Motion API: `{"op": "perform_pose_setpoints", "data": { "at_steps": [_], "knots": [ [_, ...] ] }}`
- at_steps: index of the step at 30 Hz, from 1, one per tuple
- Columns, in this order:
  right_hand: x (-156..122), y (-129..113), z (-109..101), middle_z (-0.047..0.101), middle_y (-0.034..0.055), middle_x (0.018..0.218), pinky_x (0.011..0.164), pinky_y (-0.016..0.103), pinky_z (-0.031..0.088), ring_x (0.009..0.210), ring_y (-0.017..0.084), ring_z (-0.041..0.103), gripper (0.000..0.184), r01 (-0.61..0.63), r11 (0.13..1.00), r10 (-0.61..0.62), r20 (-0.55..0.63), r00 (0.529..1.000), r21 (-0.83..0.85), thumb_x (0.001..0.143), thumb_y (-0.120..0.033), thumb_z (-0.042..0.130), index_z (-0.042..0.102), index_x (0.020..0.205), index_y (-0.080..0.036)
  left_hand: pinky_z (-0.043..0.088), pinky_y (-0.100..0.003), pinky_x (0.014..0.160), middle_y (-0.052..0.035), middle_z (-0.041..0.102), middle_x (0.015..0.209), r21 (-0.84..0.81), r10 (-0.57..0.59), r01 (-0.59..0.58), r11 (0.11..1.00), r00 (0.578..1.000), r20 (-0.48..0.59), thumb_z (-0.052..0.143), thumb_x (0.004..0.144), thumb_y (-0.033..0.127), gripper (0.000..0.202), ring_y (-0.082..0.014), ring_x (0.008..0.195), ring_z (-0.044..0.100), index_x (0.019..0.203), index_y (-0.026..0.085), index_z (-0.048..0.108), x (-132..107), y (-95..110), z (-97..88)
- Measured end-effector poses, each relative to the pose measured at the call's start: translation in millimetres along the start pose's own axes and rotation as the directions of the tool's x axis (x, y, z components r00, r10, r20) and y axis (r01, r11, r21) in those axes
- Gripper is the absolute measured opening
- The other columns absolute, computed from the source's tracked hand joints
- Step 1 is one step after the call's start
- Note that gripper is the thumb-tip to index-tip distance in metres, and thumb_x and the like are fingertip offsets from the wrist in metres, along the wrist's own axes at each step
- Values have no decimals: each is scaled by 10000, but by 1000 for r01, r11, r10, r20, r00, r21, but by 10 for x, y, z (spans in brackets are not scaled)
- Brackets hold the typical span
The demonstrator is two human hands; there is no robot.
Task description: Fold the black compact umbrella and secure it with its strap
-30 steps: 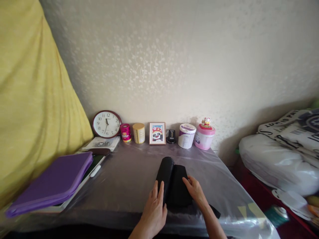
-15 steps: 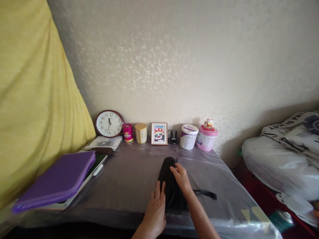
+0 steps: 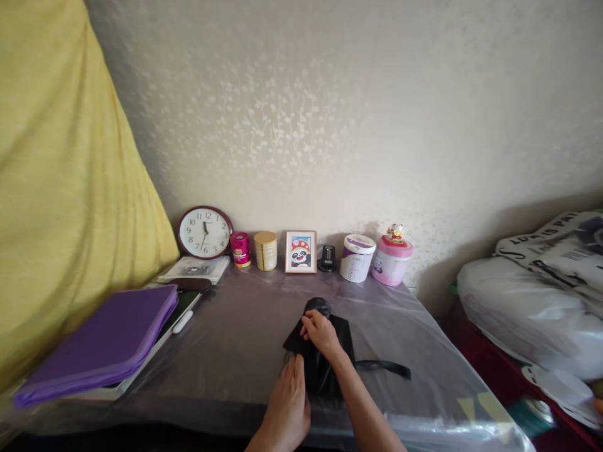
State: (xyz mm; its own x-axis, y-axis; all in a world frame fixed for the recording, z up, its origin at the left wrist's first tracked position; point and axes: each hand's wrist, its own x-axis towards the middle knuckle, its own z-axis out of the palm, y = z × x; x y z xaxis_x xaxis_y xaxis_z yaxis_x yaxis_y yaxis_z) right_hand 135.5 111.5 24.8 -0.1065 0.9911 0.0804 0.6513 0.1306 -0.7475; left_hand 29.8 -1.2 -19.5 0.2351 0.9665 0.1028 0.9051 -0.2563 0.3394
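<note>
A black umbrella [image 3: 343,333], its cloth loose and folded, lies on the plastic-covered table in front of me. One pointed flap of the cloth sticks out to the left, and a black strap [image 3: 387,366] trails to the right. My right hand [image 3: 320,333] lies across the upper part, its bent fingers pinching the cloth near that flap. At the lower left edge, my left hand [image 3: 288,397] rests with its fingers stretched out against the umbrella. My right forearm covers part of the cloth.
Along the wall stand a clock [image 3: 205,232], a pink can [image 3: 240,250], a yellow can [image 3: 266,252], a picture frame [image 3: 301,252], a small black object [image 3: 326,258] and two tubs [image 3: 357,258]. A purple folder [image 3: 101,336] lies left. White bags [image 3: 527,320] are at right.
My right hand has moved left over the umbrella, and a flap of its cloth now points left. My left hand has drawn slightly down toward me.
</note>
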Motion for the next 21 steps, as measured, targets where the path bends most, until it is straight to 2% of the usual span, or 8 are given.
{"op": "perform_pose_setpoints", "data": {
  "at_steps": [4, 8, 10, 12, 14, 16, 18, 21],
  "knots": [
    [-59, -36, -1, 696, -19, 685, 606, 197, 409, 565, 101, 618, 219, 63, 998, -64, 39, 997, 19, 870, -261, 380, 590, 869, -199, 401, -381, 976, -170, 432, 1316, -71, 5, -17, 997, 987, -158, 368, 747, 122, 581, -240, 1217, 430, 1318, 79, 267, -73, -90, 19],
    [-106, -9, -1, 711, -22, 746, 646, 206, 409, 681, 121, 641, 197, 117, 992, -116, 27, 993, -36, 852, -233, 407, 586, 931, -213, 399, -422, 958, -123, 458, 1257, -24, 15, -22, 999, 961, -276, 408, 777, 176, 491, -254, 1174, 454, 1268, 172, 384, -88, -56, -169],
    [-113, 2, -7, 714, -20, 756, 673, 211, 414, 735, 130, 647, 200, 136, 990, -135, 33, 990, -40, 852, -223, 404, 589, 928, -215, 370, -438, 980, -100, 419, 1308, 5, 67, -68, 998, 966, -248, 452, 754, 177, 526, -261, 1194, 426, 1275, 227, 403, -68, -13, -257],
    [-118, -3, -19, 713, -17, 758, 693, 216, 418, 765, 135, 649, 204, 154, 987, -152, 47, 987, -45, 853, -211, 402, 595, 919, -215, 339, -451, 1003, -94, 362, 1374, 13, 103, -102, 995, 979, -175, 504, 702, 172, 649, -278, 1226, 387, 1328, 250, 351, -46, 23, -288],
    [-144, -19, -34, 711, -17, 761, 700, 222, 426, 778, 139, 649, 208, 184, 982, -181, 70, 981, -50, 849, -198, 409, 601, 927, -218, 321, -458, 1015, -106, 313, 1418, 11, 90, -89, 996, 991, -96, 517, 672, 166, 750, -291, 1248, 359, 1377, 234, 271, -29, 42, -263],
    [-212, -31, -49, 706, -19, 766, 707, 231, 438, 784, 143, 643, 212, 245, 968, -240, 86, 967, -52, 852, -201, 423, 611, 946, -229, 313, -451, 1022, -124, 272, 1442, 15, 53, -52, 999, 998, -38, 487, 683, 152, 761, -288, 1273, 328, 1397, 190, 224, -15, 43, -208],
    [-323, -21, -59, 700, -6, 817, 745, 253, 449, 812, 150, 628, 217, 343, 938, -341, 49, 939, -48, 867, -219, 427, 626, 951, -237, 295, -436, 1038, -132, 237, 1457, 28, 23, -23, 999, 1000, -4, 445, 700, 124, 732, -273, 1303, 285, 1396, 146, 220, -3, 37, -156],
    [-501, 51, -62, 680, 28, 957, 849, 306, 445, 923, 164, 585, 236, 504, 863, -506, -49, 861, -42, 894, -225, 413, 637, 970, -227, 271, -416, 1059, -140, 242, 1455, 47, -13, 11, 999, 999, 44, 415, 701, 88, 707, -258, 1321, 254, 1386, 100, 240, 13, 35, -119]
  ]
}}
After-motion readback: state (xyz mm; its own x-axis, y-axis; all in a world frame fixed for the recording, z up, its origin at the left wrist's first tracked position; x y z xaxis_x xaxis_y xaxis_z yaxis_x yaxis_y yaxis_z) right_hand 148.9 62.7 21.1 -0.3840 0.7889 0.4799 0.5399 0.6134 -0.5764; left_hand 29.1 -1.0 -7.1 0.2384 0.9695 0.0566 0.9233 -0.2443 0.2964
